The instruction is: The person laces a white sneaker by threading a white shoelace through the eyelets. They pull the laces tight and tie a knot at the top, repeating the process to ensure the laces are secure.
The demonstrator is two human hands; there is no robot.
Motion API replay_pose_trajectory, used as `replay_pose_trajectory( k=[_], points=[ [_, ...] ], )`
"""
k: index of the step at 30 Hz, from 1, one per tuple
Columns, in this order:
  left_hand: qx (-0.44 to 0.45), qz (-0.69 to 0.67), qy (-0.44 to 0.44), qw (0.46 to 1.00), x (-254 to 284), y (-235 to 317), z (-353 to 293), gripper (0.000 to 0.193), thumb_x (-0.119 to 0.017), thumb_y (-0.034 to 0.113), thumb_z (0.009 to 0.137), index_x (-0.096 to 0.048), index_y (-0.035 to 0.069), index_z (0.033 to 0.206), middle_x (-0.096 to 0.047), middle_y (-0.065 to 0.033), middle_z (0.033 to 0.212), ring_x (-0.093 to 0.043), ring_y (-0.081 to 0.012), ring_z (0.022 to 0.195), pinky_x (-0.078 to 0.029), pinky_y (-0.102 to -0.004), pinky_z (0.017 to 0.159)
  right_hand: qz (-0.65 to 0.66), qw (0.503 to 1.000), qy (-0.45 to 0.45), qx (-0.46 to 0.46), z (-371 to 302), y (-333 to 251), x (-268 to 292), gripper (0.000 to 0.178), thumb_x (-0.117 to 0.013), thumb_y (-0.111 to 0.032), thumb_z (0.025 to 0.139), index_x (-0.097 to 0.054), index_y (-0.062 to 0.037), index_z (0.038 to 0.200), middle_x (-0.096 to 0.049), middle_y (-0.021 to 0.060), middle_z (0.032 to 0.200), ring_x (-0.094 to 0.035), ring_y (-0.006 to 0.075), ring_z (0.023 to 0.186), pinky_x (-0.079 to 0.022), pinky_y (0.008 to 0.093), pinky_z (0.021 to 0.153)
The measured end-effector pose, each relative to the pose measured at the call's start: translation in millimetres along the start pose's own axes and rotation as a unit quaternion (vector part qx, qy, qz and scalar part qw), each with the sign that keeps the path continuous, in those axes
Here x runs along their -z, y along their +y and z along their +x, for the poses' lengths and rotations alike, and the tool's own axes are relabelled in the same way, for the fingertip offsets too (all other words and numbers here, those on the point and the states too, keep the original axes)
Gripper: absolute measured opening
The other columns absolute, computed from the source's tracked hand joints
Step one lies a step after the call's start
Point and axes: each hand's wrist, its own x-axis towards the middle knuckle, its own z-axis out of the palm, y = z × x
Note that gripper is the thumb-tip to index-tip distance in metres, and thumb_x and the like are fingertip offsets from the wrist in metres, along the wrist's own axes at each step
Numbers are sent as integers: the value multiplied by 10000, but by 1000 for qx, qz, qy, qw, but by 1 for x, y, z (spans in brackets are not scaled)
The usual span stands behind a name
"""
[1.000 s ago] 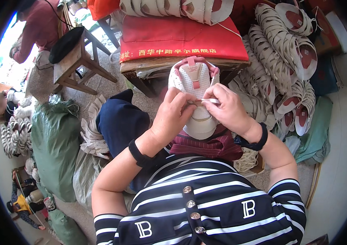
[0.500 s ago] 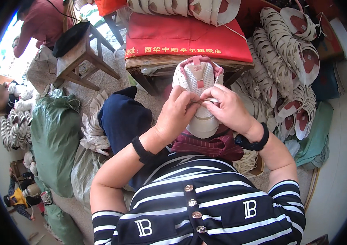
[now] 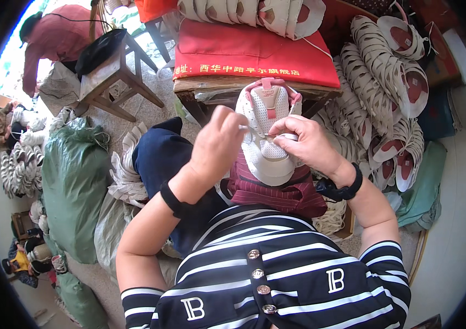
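A white sneaker with a pink collar and tongue tab rests above my maroon striped apron, toe toward me. My left hand is raised just left of the sneaker, its fingers closed on one end of a white shoelace. The lace stretches from those fingers to the front of the lacing. On the right side of the sneaker, my right hand pinches a flat length of the lace between thumb and forefinger, close over the vamp.
Ahead stands a wooden bench with a red cloth and a row of shoe uppers. Stacked uppers crowd the right. A green sack and a stool stand left; a person in pink bends beyond.
My left hand has drawn away from the sneaker, up and to the left, pulling a lace end out with it. My right hand stays near the lacing.
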Motion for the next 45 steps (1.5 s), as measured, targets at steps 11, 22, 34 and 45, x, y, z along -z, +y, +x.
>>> replay_pose_trajectory(
  k=[11, 22, 34, 45],
  points=[
    [-62, -72, -9, 995, -42, 12, -5, 317, -651, 6, 867, -573, 44, 1172, -618, -119, 983, -660, -325, 821, -549, -410, 681, 69, 996, -6, -59, 2, -1, 3, 125, -718, -64, 910, -734, 6, 1013, -703, 37, 944, -644, 85, 880, -524, 254, 796],
    [176, -130, -205, 954, 66, 4, -28, 170, -582, 9, 932, -647, -40, 1081, -567, -129, 1031, -612, -202, 755, -511, -312, 658, 227, 967, -27, -116, -11, 9, 5, 223, -652, -129, 974, -634, -15, 1165, -684, 28, 1014, -638, 99, 972, -514, 270, 854],
    [401, -535, 633, 390, 391, -269, -318, 233, -564, -18, 1002, -639, 41, 1214, -501, -33, 888, -446, -140, 729, -395, -312, 658, 113, 947, -202, -221, -52, 73, 65, 198, -646, -194, 981, -697, -3, 984, -623, -1, 865, -571, 84, 767, -477, 265, 671],
    [410, -502, 471, 599, 296, -270, -248, 254, -551, 171, 1055, -597, -10, 1228, -664, -110, 1071, -505, -120, 705, -415, -243, 594, 383, 801, 236, -394, -134, 179, 122, 257, -502, -10, 938, -621, 15, 1165, -709, 200, 1113, -720, 303, 973, -596, 356, 793]
  ],
)
